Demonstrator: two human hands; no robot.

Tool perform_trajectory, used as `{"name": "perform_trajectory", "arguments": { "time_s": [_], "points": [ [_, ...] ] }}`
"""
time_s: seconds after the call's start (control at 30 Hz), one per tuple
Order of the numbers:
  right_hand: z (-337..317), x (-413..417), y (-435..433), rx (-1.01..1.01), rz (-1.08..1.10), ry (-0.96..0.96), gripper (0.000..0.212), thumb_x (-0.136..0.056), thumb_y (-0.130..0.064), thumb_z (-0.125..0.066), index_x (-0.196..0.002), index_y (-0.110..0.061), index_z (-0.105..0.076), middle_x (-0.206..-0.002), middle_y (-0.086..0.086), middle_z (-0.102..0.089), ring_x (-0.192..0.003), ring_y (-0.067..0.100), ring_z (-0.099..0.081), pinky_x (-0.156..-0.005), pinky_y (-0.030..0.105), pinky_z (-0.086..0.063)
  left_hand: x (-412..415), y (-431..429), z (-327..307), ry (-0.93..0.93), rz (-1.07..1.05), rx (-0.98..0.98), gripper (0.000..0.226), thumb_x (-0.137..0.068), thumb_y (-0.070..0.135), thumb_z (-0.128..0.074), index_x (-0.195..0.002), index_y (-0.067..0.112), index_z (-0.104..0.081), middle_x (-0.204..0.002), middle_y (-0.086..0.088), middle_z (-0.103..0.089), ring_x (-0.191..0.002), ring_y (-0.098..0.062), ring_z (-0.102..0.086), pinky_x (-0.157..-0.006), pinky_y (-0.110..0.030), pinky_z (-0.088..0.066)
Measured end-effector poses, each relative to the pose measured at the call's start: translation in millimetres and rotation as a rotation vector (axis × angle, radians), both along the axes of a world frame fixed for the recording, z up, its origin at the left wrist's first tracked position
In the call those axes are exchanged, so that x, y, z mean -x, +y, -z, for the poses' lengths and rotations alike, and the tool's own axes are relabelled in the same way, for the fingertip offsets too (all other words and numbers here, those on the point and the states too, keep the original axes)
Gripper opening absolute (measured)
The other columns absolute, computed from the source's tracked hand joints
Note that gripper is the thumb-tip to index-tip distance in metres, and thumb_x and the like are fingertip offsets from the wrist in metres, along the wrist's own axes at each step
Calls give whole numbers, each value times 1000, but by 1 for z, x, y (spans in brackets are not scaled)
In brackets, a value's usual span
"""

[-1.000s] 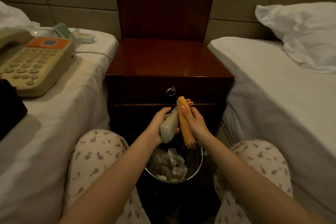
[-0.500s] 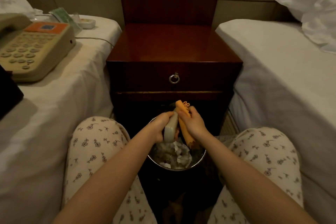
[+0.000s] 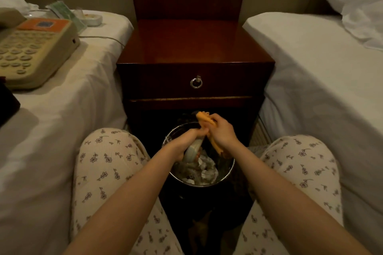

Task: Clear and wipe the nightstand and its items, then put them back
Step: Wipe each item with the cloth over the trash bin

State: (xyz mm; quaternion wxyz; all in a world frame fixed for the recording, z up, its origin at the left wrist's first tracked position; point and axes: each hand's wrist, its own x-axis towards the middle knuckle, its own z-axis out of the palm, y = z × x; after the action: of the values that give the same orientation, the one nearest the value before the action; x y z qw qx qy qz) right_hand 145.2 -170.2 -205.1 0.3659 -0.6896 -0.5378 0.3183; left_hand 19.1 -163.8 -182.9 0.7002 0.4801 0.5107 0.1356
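Between the beds, before the nightstand (image 3: 194,47), your left hand (image 3: 187,138) grips a pale item (image 3: 191,151) over the bin (image 3: 228,174); your right hand (image 3: 222,130) clutches the cloth (image 3: 204,118) against it. You seem mid-wipe; next, return it on top.

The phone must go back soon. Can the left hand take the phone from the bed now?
Probably not yet: the left hand grips a beige item over the bin. Nothing blocks the way to the phone.
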Motion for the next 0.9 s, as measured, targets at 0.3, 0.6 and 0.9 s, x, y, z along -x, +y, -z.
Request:
{"name": "perform_trajectory", "arguments": {
  "time_s": [0.3,0.6,0.9],
  "points": [
    [6,-17,5,138,181,73,30,-98,-30,-44,-119,-13,-56,-100,6,-57,-88,21,-53,-68,29,-39,9,4,-2,-14,39,83,41,-97,30,-42,-130,6,-37,-89,-9,-57,-63,-17,-52,-52,-28,-46],
    [-5,-18,10,253,193,297,42,-100,-25,-40,-138,-10,-43,-134,13,-50,-120,30,-49,-101,40,-40,15,4,-4,-85,27,173,34,-95,32,-40,-121,9,-44,-92,-9,-57,-65,-19,-53,-52,-27,-45],
    [4,4,-4,150,143,179,41,-102,-27,-30,-142,-17,-28,-135,8,-46,-112,26,-52,-89,36,-40,14,6,-2,-172,-141,155,40,-97,43,-37,-108,6,-51,-87,-9,-54,-64,-19,-53,-50,-28,-44]
  ]
}}
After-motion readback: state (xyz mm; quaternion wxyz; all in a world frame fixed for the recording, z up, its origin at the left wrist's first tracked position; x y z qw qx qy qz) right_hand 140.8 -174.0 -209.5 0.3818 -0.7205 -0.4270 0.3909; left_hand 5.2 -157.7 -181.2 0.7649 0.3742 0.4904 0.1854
